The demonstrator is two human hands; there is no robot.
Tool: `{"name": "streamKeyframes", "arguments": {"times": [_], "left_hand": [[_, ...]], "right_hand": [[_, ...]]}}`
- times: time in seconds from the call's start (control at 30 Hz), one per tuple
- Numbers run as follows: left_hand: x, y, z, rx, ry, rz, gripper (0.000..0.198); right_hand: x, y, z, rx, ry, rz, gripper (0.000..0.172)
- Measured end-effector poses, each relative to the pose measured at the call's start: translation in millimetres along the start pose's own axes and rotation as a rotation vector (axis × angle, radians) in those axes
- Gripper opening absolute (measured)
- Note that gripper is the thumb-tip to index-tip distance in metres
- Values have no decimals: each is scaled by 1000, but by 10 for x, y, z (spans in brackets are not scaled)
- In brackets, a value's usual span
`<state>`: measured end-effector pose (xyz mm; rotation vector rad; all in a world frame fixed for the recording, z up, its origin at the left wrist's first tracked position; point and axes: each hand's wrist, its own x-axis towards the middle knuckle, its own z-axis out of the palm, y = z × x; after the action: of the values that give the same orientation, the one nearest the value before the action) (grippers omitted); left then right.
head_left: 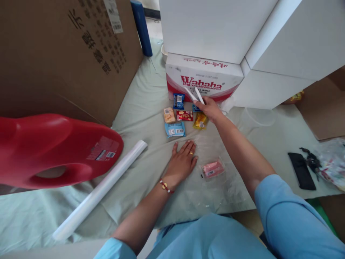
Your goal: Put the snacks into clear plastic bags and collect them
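My left hand (183, 161) lies flat and open on the pale green cloth (145, 104), fingers spread, a ring on one finger and a red bead bracelet at the wrist. My right hand (210, 108) reaches forward and is closed on a pair of white tongs (194, 95), their tips pointing up toward the Wahaha box (205, 77). Just under and left of that hand lie several small snack packets: a yellow one (199, 121), a red one (184, 115), an orange one (169, 115), a light blue one (175, 129) and a dark blue one (178, 101). A pink packet in clear wrap (212, 168) lies right of my left hand.
A big red plastic jug (54, 151) lies at left before a large cardboard box (67, 54). A white roll (101, 189) lies diagonally on the cloth. White boxes (269, 43) stand behind. A black pouch (301, 170) and a clear bag (332, 162) sit at right.
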<state>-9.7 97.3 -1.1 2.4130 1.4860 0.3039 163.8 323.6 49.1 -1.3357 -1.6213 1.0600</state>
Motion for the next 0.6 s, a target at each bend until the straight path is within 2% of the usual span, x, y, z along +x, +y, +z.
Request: {"name": "streamKeyframes", "arguments": {"times": [0.13,0.23,0.3,0.4,0.43,0.47,0.53,0.6], "left_hand": [[5,6,-8,2,-12,3,56],[8,6,-6,0,-14,0,56],[9,3,-4,-2,-17,-5,56],[9,-5,2,-5,-14,0,55],[8,-7,6,-7,-11,2,55],[7,-10,9,-9,-9,3,56],[4,-14,16,-13,-9,4,56],[1,-16,20,-14,-7,8,56]], "right_hand": [[-46,-54,42,-55,-21,-48,37],[-67,-143,74,-256,-47,-85,25],[-111,-224,140,-426,-183,-164,24],[-228,-350,302,-749,-487,-279,28],[-269,-386,358,-885,-520,-279,28],[-305,-416,407,-1016,-494,-268,30],[-355,-459,478,-1201,-353,-235,36],[-374,-476,519,-1254,-285,-249,40]]}}
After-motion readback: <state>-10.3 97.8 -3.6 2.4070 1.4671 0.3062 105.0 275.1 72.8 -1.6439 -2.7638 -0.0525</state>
